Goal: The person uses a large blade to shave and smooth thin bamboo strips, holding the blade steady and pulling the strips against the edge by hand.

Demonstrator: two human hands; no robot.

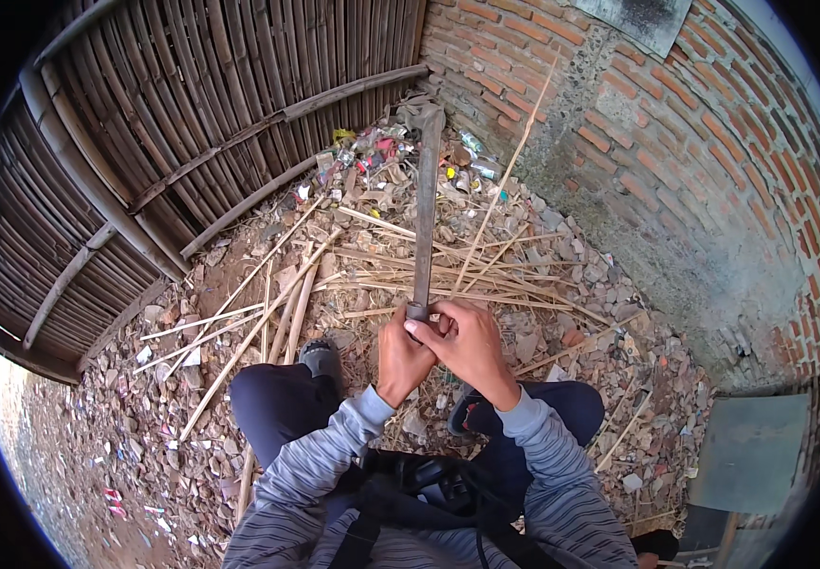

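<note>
A long machete (425,209) with a dark, worn blade points away from me, its broad tip toward the rubbish in the corner. My left hand (402,358) is closed round its handle, just below the dark metal collar (416,311). Against the same handle rests my right hand (471,346), fingers curled and thumb pressed in beside the collar. Most of the handle is hidden by both hands. Beyond the blade's lower part, thin split bamboo strips (524,284) lie crosswise in a loose heap. One long strip (514,156) rises from the heap toward the brick wall.
A bamboo-slat fence (230,85) stands at the left, a brick wall (694,142) at the right. Mixed litter (386,156) fills their corner. Broken stone and rubble (135,417) cover the ground round my bent legs. A grey-green panel (751,453) is at the lower right.
</note>
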